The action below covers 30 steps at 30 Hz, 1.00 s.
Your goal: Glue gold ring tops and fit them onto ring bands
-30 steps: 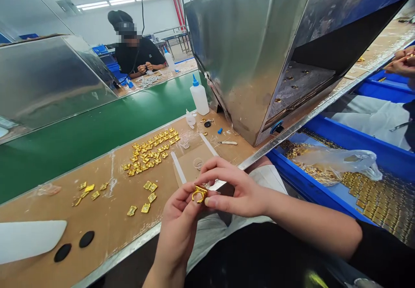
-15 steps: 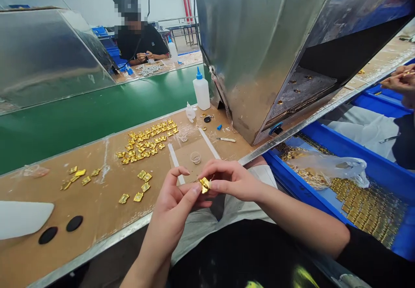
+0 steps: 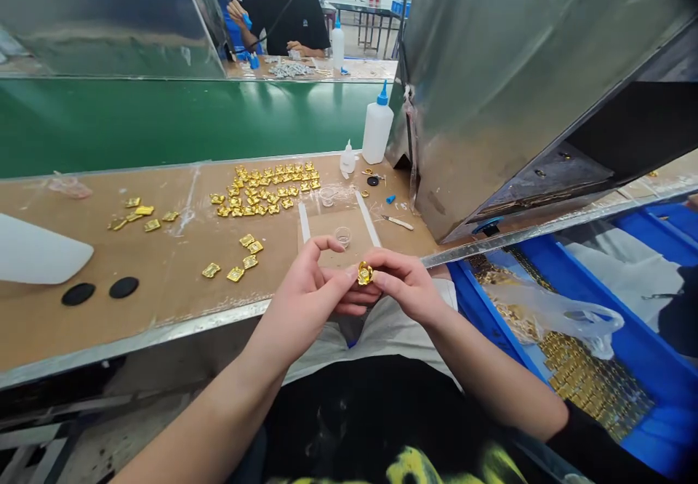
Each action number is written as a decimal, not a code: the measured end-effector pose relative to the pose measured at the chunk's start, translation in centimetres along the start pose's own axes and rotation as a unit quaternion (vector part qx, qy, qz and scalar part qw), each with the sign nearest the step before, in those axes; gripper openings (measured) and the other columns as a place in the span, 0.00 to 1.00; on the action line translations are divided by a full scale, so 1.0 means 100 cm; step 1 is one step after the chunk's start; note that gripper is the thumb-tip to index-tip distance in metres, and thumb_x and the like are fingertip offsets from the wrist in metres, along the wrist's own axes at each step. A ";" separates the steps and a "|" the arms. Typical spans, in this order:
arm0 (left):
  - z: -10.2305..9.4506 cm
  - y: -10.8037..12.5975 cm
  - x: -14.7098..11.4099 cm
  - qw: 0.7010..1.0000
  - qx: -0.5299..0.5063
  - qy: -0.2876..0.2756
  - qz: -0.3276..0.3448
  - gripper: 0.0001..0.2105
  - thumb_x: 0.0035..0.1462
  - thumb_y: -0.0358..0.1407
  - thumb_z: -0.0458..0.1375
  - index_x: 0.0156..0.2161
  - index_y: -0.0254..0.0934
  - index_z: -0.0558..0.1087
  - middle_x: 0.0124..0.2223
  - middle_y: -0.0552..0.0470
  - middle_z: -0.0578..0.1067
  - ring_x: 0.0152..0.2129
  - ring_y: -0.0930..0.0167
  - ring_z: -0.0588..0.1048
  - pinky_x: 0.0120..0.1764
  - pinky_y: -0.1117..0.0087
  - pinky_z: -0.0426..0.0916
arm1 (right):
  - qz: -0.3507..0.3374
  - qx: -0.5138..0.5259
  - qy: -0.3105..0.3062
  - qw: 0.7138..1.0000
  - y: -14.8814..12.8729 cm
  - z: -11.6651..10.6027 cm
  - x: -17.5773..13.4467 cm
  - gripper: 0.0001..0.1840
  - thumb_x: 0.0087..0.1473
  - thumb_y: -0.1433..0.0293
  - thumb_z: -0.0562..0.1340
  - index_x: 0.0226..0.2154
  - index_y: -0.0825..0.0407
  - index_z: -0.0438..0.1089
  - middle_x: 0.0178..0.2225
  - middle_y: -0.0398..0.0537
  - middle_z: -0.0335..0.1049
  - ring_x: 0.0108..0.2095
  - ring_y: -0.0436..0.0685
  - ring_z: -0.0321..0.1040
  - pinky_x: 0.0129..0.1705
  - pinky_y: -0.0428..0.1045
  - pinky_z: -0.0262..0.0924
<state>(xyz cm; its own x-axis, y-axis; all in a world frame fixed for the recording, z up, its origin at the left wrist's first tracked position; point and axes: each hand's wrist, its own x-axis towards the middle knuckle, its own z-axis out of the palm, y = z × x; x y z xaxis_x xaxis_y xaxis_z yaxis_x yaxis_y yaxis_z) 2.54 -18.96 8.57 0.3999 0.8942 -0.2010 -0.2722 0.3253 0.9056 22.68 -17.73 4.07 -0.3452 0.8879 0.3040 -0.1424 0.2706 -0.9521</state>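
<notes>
Between my two hands, above the bench's front edge, is a small shiny gold metal piece (image 3: 365,274) with a round opening facing me. My left hand (image 3: 319,284) pinches its left side between thumb and fingers, index finger raised and curled. The thumb and fingers of my right hand (image 3: 406,284) close on its right side. Just beyond lies a small clear cup (image 3: 343,238) on a cardboard square. Several loose gold pieces (image 3: 249,261) rest to the left, and rows of similar gold pieces (image 3: 273,192) lie farther back.
A large white bottle (image 3: 378,131), a small dropper bottle (image 3: 347,160) and a craft knife (image 3: 398,222) stand or lie near the metal hood (image 3: 480,91). Two black discs (image 3: 124,287) lie at left. Blue bins (image 3: 648,339) with gold parts are at right. Across the green belt (image 3: 136,124) a co-worker sits.
The held gold piece has been turned so its round opening shows. My view has swung, shifting the bench. The co-worker opposite has raised one hand holding something blue.
</notes>
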 end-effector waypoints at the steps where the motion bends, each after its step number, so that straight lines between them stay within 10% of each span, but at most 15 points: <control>1: 0.000 0.000 0.001 1.000 -0.007 -0.002 -0.002 0.29 0.60 0.47 0.73 0.51 0.44 0.58 0.38 0.48 0.85 0.35 0.58 0.87 0.36 0.66 0.84 | -0.006 -0.009 0.005 1.000 0.000 0.000 -0.001 0.10 0.65 0.62 0.69 0.43 0.50 0.81 0.39 0.47 0.79 0.40 0.53 0.74 0.45 0.48 0.69; 22: 0.009 -0.004 -0.014 0.989 0.088 0.001 0.121 0.18 0.69 0.43 0.64 0.58 0.45 0.65 0.40 0.51 0.84 0.38 0.63 0.85 0.43 0.64 0.81 | 0.045 0.015 0.071 0.996 -0.007 0.024 -0.011 0.22 0.68 0.47 0.60 0.44 0.49 0.71 0.41 0.50 0.67 0.34 0.54 0.67 0.28 0.47 0.71; 30: -0.009 -0.012 -0.011 0.786 0.451 0.094 0.413 0.09 0.66 0.31 0.68 0.49 0.45 0.82 0.36 0.53 0.74 0.26 0.73 0.72 0.30 0.73 0.67 | 0.037 0.026 0.017 0.999 -0.011 0.023 -0.013 0.18 0.72 0.53 0.60 0.45 0.51 0.72 0.41 0.46 0.68 0.31 0.50 0.72 0.35 0.46 0.72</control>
<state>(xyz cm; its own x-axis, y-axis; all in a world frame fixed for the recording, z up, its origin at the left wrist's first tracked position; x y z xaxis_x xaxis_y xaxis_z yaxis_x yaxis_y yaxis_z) 1.67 -20.07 7.40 0.2524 0.7434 0.6193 0.3939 -0.6636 0.6360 21.10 -20.01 4.78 -0.3251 0.9172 0.2304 -0.1656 0.1847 -0.9687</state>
